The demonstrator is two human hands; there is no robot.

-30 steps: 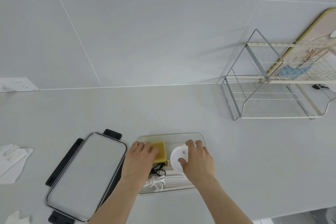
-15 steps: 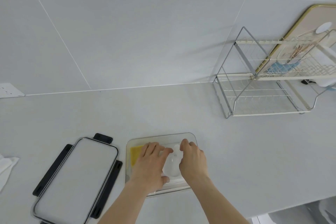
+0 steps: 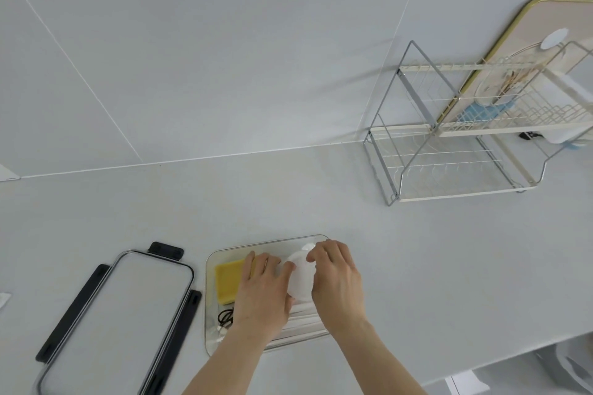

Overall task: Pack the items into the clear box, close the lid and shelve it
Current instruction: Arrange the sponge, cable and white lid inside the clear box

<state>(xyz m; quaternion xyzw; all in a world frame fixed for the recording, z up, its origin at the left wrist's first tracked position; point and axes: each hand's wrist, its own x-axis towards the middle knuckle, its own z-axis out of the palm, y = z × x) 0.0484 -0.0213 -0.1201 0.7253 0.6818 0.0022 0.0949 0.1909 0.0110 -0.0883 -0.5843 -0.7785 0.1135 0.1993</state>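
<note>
The clear box point(image 3: 210, 305) sits low in the middle of the frame on the pale bench point(image 3: 417, 266), and the packing looks close to finished rather than done. A yellow sponge point(image 3: 226, 282) lies flat in the box's left half, a small black coil of cord point(image 3: 225, 317) rests just below it toward the near wall, and some white strips or cable lie along the near right part, mostly hidden under the wrists. Both hands are inside the box: the left hand point(image 3: 261, 293) and the right hand point(image 3: 335, 282) meet around a white round item point(image 3: 300, 279), the left grip cupped against its left side and the right grip closed over its upper right edge, so it appears to be being seated or turned into place. Whether it already rests on the box floor cannot be told. The lid point(image 3: 118, 321), a flat panel with black side clips, lies on the bench just left of the box, not touching it, so closing is still ahead. The wire rack point(image 3: 449, 170) in the upper right, well apart from the box, has a bare lower tier, the likely shelf; shelving remains as the last step.
</note>
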